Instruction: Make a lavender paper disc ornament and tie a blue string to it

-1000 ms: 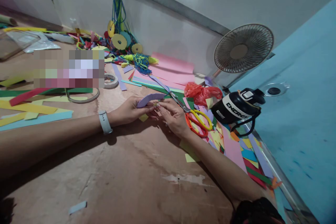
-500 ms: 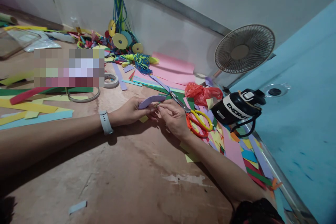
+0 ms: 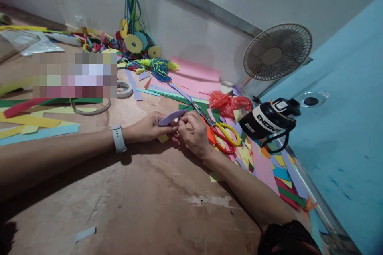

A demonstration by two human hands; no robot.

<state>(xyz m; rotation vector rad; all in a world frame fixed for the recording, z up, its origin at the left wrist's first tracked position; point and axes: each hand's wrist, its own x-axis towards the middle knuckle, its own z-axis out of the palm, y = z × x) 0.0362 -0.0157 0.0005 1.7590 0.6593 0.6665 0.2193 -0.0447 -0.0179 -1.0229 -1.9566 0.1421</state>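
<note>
My left hand point(image 3: 154, 126), with a pale watch band on the wrist, is closed on a curved piece of purple paper point(image 3: 172, 118), thumb below it and fingers underneath. Against the paper's right end, my right hand point(image 3: 194, 133) pinches with thumb and forefinger; what lies between those fingertips is too small to make out. A thin dark blue cord point(image 3: 189, 105) shows just behind the right hand. Beside that hand lie scissors point(image 3: 229, 134) with yellow and orange handles, their blades pointing away to the upper left.
Paper scraps point(image 3: 263, 167) and a black bottle point(image 3: 263, 119) lie at the right, near a red plastic bag point(image 3: 229, 103) and a fan point(image 3: 277, 52). Tape point(image 3: 124, 89) and paper strips point(image 3: 36, 121) are at the left. Cords with paper discs point(image 3: 133, 44) hang behind. A blurred patch covers the left back.
The view has shifted slightly. My right fingers have curled in more at the end of the purple paper, which tilts a little more. My left hand keeps its hold.
</note>
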